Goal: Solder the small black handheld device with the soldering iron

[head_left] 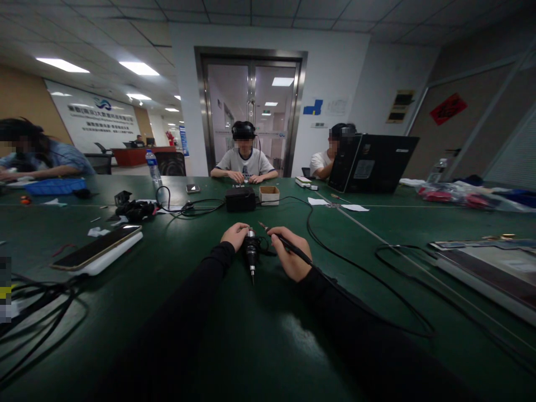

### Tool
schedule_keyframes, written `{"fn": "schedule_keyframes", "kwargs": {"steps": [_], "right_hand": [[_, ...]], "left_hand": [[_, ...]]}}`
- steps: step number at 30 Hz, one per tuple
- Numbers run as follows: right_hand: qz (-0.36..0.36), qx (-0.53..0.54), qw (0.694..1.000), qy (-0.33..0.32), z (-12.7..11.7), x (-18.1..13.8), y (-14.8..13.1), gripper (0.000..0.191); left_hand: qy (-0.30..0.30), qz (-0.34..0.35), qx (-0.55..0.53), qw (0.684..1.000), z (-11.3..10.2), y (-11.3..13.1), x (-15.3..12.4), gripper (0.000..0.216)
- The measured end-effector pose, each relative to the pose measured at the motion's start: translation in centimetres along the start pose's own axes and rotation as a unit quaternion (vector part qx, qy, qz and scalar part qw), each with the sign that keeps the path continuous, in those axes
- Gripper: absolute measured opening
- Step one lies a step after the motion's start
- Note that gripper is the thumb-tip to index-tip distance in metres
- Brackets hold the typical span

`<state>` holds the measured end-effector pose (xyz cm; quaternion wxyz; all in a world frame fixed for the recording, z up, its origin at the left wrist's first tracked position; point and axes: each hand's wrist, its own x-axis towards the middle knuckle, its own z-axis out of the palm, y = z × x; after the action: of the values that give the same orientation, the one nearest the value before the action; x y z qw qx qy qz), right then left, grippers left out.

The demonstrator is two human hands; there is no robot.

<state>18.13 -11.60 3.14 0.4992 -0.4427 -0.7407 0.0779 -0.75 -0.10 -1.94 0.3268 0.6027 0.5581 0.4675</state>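
My left hand [235, 235] is closed around the top of a small black cylindrical connector [252, 254] with a metal pin pointing toward me. It stands on the green table [259, 340]. My right hand [290, 253] grips a black soldering iron [288, 244] like a pen. Its tip points left toward the connector's upper end. A black cable [355, 267] runs from the iron off to the right. Both of my sleeves are black.
A black box [240, 199] and a small cardboard box [268, 194] sit beyond my hands. A phone on a white pad [98, 251] lies left, with tangled cables [33, 312] nearer. A laptop [371, 163] stands right. Three people sit along the table's far and left sides.
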Motion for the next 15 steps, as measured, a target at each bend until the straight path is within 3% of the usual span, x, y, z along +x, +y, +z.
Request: {"fn": "schedule_keyframes", "kwargs": {"steps": [6, 15], "right_hand": [[0.001, -0.007, 1.0, -0.006, 0.0, 0.05, -0.01, 0.02], [-0.004, -0.004, 1.0, -0.008, -0.08, -0.03, -0.13, 0.02]], "left_hand": [[-0.016, 0.001, 0.083, 0.996, -0.73, 0.69, -0.02, 0.022], [-0.006, -0.01, 0.093, 0.996, -0.64, 0.65, -0.03, 0.023]]}}
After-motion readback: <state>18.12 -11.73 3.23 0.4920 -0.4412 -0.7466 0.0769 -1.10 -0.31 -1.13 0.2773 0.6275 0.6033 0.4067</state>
